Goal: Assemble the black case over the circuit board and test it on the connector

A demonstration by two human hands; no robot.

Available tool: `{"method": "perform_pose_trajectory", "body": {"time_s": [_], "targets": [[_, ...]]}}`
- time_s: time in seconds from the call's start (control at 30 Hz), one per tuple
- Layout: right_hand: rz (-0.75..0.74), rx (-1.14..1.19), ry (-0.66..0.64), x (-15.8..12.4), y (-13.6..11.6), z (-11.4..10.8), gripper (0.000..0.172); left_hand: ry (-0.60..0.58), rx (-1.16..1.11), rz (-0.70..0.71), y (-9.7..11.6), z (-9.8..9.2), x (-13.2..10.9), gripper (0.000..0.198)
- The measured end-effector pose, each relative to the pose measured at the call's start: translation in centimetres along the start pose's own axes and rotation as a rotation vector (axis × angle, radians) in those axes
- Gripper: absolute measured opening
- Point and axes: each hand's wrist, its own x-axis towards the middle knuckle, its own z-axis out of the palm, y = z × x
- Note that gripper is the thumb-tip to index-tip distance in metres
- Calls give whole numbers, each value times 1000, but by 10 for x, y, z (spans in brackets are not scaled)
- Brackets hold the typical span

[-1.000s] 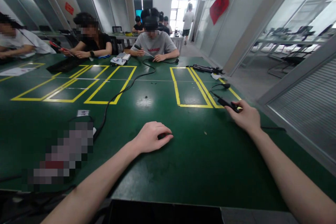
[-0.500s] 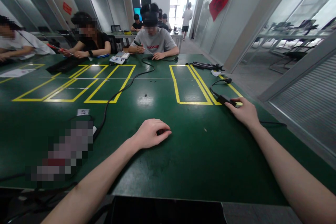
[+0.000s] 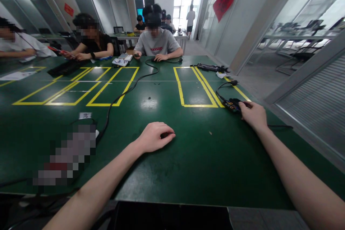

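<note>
At the right, my right hand holds the near end of a black power adapter between thumb and fingers. Its visible side shows small orange and pale marks, too small to make out. From its far end a black cord curves to a plug. Another black cord comes out from behind my right wrist. In the middle, my left hand rests on the green table, fingers curled and thumb tip against them. Only shadow shows in the gap there, apart from the adapter.
Yellow tape rectangles mark the table. A black folded stand and a white scrap lie far right. A blurred, pixelated object with a long black cable lies left. Across sits a person in a grey shirt; others sit left.
The adapter has turned under my right hand, so a side with orange marks now shows. My right hand has shifted slightly right; the left stays put. The person across has lowered a hand.
</note>
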Motion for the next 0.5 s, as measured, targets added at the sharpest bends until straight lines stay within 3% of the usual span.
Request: {"method": "perform_pose_trajectory", "body": {"time_s": [0.13,0.23,0.33,0.5], "targets": [[-110,-38,58,-5,-6,0,56,-6,0,-6,0,0,0,19],[-237,-67,83,-6,-5,2,44,-12,-7,-7,0,0,0,21],[-274,-76,52,-5,-4,2,34,-9,-11,-3,0,0,1,21],[-306,-54,57,3,4,2,36,-16,7,-5,0,0,0,21]]}}
